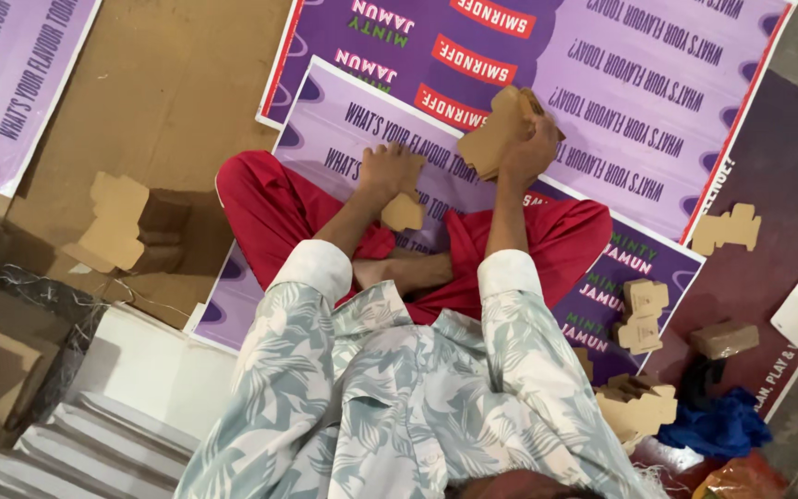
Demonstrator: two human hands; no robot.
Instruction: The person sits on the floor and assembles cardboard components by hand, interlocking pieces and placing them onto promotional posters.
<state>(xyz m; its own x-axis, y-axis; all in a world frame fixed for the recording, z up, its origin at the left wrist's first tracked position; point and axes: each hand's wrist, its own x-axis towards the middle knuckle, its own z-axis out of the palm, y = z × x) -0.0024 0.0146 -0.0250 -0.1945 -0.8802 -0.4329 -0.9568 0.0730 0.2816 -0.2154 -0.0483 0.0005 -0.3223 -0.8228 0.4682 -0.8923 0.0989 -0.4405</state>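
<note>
The person sits cross-legged in red trousers [270, 208] on purple printed sheets [621, 83] spread over the floor, with both arms reaching forward. The right hand [530, 148] is closed around a flat brown cardboard blank [496, 129], lifted clear of the sheets and tilted, with the fingers wrapped over its upper right edge. The left hand [390, 171] is curled, knuckles up, just above a smaller cardboard piece [404, 212] that lies near the left knee; whether the fingers actually pinch this piece cannot be told from this view. The step in hand appears to be folding a die-cut blank into a small box. To do it well, support the blank with both hands, keep thumbs along the scored lines, and bend each flap fully along its crease before tucking the tabs, so the board does not buckle between creases. Hold the blank low over the lap for control. Unfolded blanks [113, 222] lie to the left on a brown board; finished small boxes [641, 314] sit to the right, near a single box [724, 338] and a blue cloth [718, 425]. Keep finished and unfinished stock on separate sides as arranged.
</note>
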